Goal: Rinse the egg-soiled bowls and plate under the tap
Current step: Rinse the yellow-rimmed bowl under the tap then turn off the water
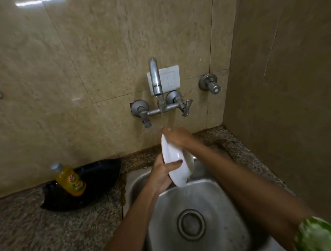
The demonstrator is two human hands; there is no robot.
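Note:
A white bowl (174,159) is tilted on edge over the steel sink (221,197), under the stream from the wall tap (156,81). My left hand (161,174) grips its lower rim, thumb across the white underside. My right hand (178,137) reaches over the top rim into the bowl; its fingers are hidden behind the rim, and water falls on them. The inside of the bowl faces away from me. No other bowl or plate is in view.
A yellow dish-soap bottle (71,179) leans on a black tray (90,182) on the granite counter (41,230) left of the sink. Two tap handles (186,107) and a separate valve (210,83) stick out of the tiled wall. A side wall stands close on the right.

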